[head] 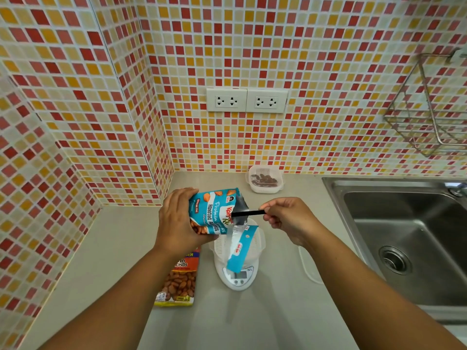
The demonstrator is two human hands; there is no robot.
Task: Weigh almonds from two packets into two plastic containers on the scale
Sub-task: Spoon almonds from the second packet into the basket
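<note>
Grey bench (278,311) in a corner, with walls of red, orange and cream mosaic tiles. On the far wall two double sockets (247,100); at the right a wire rack (427,109) hung on the tiles and a steel sink (409,236) set into the bench. Far on the bench, near the wall, a plastic container (264,180) with dark almonds inside. Near left, flat on the bench, a yellow almond packet (179,281). In the middle a white scale (237,279) carrying a second white container (257,246), partly hidden by a torn strip hanging from the blue almond packet (214,213). Left hand (177,221) gripping the blue packet, tilted over the scale. Right hand (288,218) pinching a black stick (250,212) whose tip reaches into the packet's open mouth.
</note>
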